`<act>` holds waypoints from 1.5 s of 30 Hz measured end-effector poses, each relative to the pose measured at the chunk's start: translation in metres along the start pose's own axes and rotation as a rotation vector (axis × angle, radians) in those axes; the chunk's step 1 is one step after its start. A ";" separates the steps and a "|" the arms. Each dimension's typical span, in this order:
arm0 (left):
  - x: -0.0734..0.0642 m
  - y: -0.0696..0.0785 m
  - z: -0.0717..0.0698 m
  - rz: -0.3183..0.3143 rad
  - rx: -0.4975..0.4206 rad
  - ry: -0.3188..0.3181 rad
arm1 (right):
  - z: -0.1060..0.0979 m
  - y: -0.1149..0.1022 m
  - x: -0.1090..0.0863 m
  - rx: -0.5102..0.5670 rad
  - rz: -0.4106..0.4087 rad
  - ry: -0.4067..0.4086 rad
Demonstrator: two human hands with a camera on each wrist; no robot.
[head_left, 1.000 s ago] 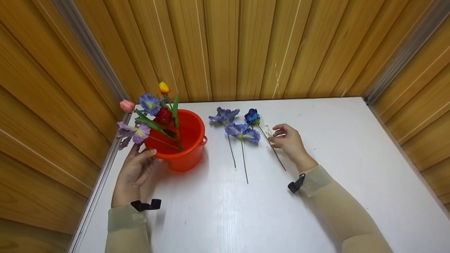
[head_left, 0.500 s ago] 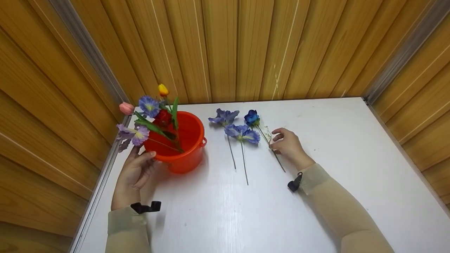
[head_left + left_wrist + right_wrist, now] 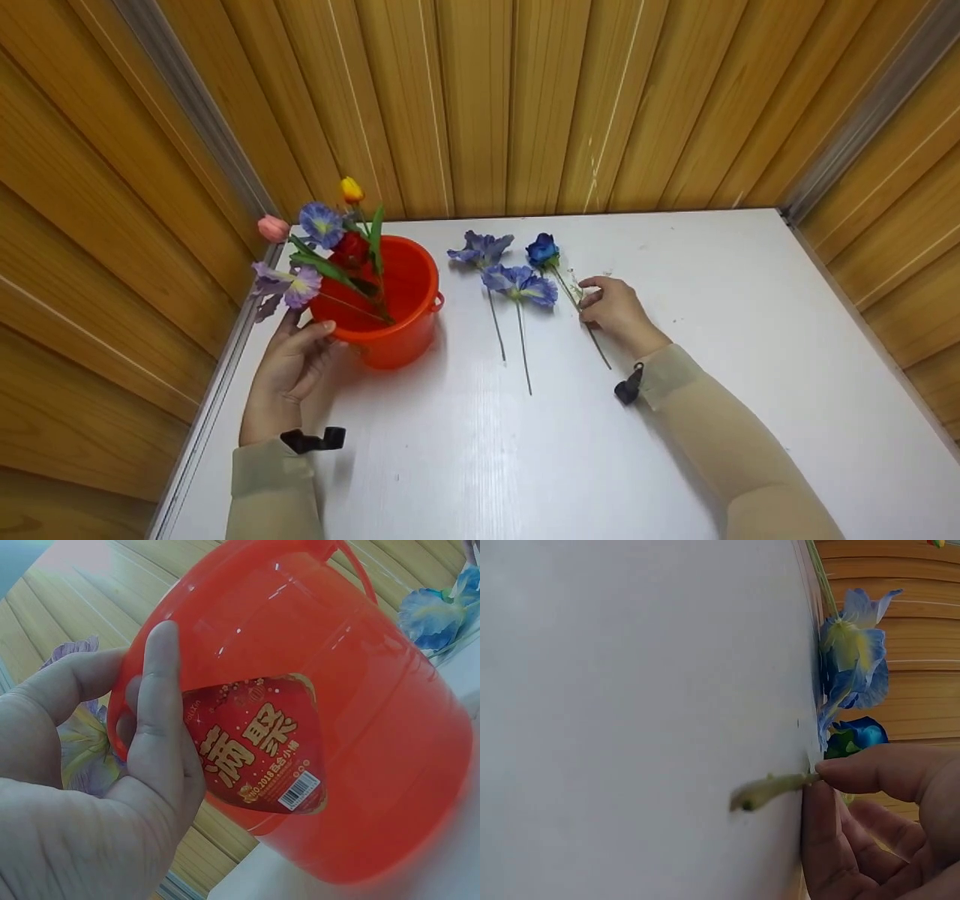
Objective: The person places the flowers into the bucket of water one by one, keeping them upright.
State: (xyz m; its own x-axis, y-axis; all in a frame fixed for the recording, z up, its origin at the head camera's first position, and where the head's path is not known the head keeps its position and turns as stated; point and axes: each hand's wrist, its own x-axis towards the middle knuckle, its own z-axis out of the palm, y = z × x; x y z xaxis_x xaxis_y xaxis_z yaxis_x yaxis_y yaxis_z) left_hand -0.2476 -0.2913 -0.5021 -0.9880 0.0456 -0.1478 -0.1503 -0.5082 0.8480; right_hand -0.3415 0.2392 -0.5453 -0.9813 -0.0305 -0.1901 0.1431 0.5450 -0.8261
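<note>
My left hand (image 3: 289, 364) grips the rim of a red plastic bucket (image 3: 397, 345), thumb on the outside over its label (image 3: 259, 742). Artificial flowers lean in the bucket: a yellow tulip (image 3: 351, 190), a pink tulip (image 3: 273, 228), a red rose (image 3: 351, 249), a blue iris (image 3: 321, 225) and a lilac one (image 3: 301, 286). On the right, my right hand (image 3: 619, 313) pinches the stem (image 3: 769, 791) of a blue rose (image 3: 542, 250) between thumb and forefinger, low over the white table. The rose's head points away from me.
Two blue-purple irises (image 3: 519, 285) lie on the table between bucket and right hand, stems toward me. A sprig of tiny pale flowers (image 3: 574, 283) shows beside the right fingertips. Wood-patterned walls (image 3: 472, 105) enclose the white table (image 3: 480, 465) at the back and sides.
My right hand has slid slightly toward me along the blue rose's stem, and its fingertips have drawn in on it. The left hand and the bucket have stayed in place.
</note>
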 end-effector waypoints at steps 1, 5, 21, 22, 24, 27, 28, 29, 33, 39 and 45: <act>0.000 0.000 0.000 0.004 0.000 -0.002 | 0.000 -0.001 0.000 -0.005 0.000 -0.001; 0.000 0.000 0.000 0.012 0.004 0.003 | -0.001 -0.001 -0.001 -0.047 -0.022 -0.008; -0.001 0.000 0.001 0.002 -0.001 0.024 | 0.001 0.002 -0.006 -0.003 -0.014 0.011; -0.001 0.000 0.002 0.002 0.000 0.022 | 0.001 0.002 -0.006 0.010 -0.010 0.010; -0.001 0.000 0.002 0.001 -0.002 0.022 | 0.000 0.002 -0.007 0.039 -0.003 0.004; -0.001 0.001 0.002 -0.001 -0.003 0.013 | -0.002 0.002 -0.008 0.075 -0.001 -0.007; -0.001 0.001 0.001 -0.001 -0.002 0.010 | -0.002 0.002 -0.008 0.083 -0.003 -0.006; -0.001 0.001 0.001 0.000 -0.003 0.010 | -0.003 0.002 -0.009 0.091 -0.006 -0.001; 0.000 0.000 0.000 0.001 0.004 0.004 | -0.008 0.001 -0.011 0.128 -0.029 0.023; 0.000 -0.001 -0.001 0.015 0.016 0.002 | -0.015 -0.004 -0.016 0.181 -0.038 0.054; 0.001 -0.001 -0.001 0.021 0.021 0.008 | -0.025 -0.016 -0.023 0.243 -0.057 0.080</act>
State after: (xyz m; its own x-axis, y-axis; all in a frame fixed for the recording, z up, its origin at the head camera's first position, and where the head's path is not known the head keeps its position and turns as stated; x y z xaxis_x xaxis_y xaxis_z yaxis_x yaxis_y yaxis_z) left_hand -0.2482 -0.2916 -0.5035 -0.9906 0.0282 -0.1336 -0.1302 -0.4903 0.8617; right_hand -0.3241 0.2527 -0.5145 -0.9943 0.0164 -0.1052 0.1048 0.3267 -0.9393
